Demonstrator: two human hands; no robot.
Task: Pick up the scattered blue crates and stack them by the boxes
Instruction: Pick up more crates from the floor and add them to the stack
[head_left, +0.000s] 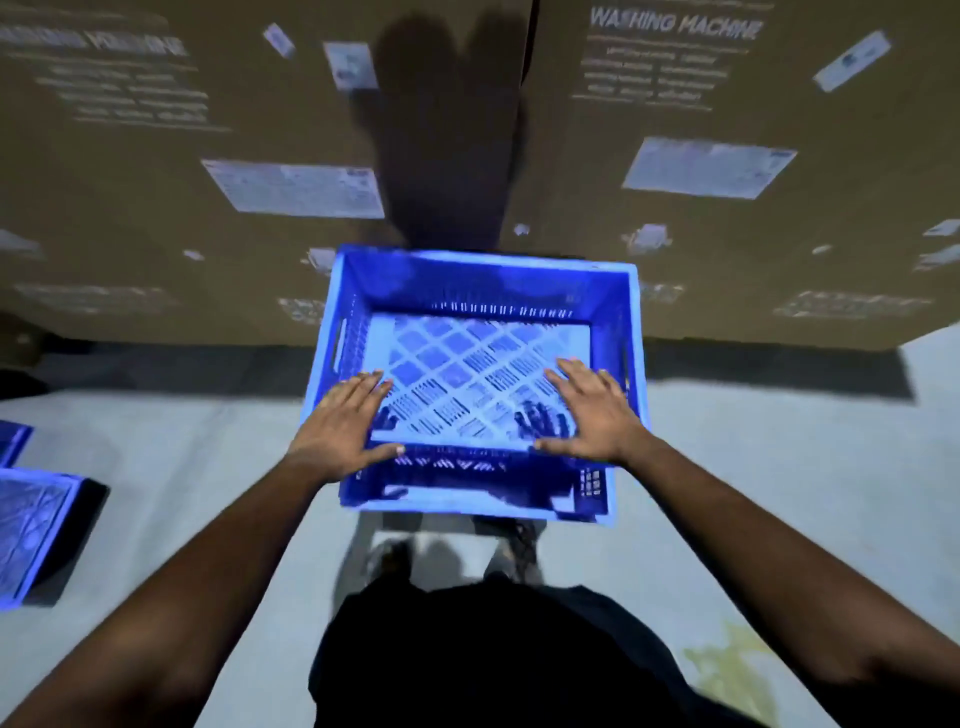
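Hands (343, 426) seemingly above crate (613, 306)

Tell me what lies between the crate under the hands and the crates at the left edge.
In the head view, only bare grey floor lies between the blue crate under the hands and the crates at the left edge.

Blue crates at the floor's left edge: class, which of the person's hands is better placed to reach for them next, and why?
Left. The left hand lies on the side of the loose blue crates; the right hand would have to cross the body. Both hands hover open over the crate by the boxes.
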